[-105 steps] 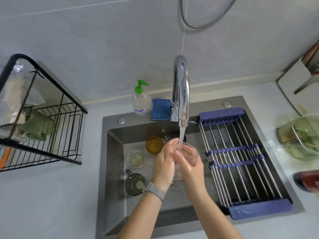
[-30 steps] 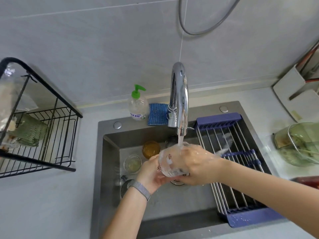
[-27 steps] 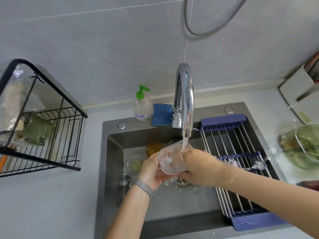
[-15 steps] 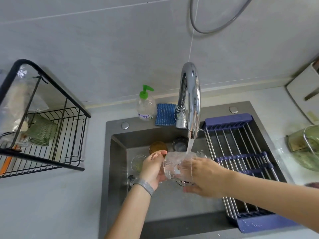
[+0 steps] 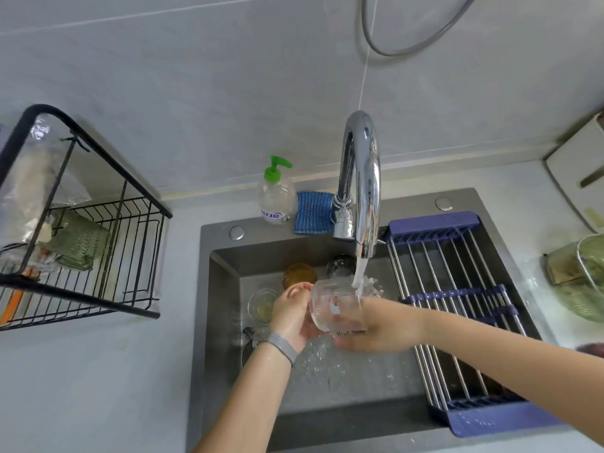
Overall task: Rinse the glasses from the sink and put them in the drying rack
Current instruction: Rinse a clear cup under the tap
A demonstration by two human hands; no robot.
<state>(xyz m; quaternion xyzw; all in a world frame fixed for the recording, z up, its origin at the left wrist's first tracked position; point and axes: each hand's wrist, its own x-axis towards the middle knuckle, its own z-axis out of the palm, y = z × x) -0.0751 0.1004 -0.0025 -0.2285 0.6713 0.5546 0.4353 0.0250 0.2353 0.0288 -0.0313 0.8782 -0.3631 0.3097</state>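
Head view – both hands grip glass

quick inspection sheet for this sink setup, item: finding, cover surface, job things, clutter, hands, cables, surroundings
surface: grey countertop around a dark sink; water splashing on the sink floor.
job's things: clear glass held on its side under the running faucet; amber glass, dark glass and small clear glass wait in the sink; blue roll-up rack across the sink's right side holds nothing; black wire rack at left holds a green ribbed glass.
clutter: soap bottle, blue sponge.
hands: left hand and right hand both grip the clear glass.
cables: grey hose looping on the wall.
surroundings: grey tiled wall; green container at right.
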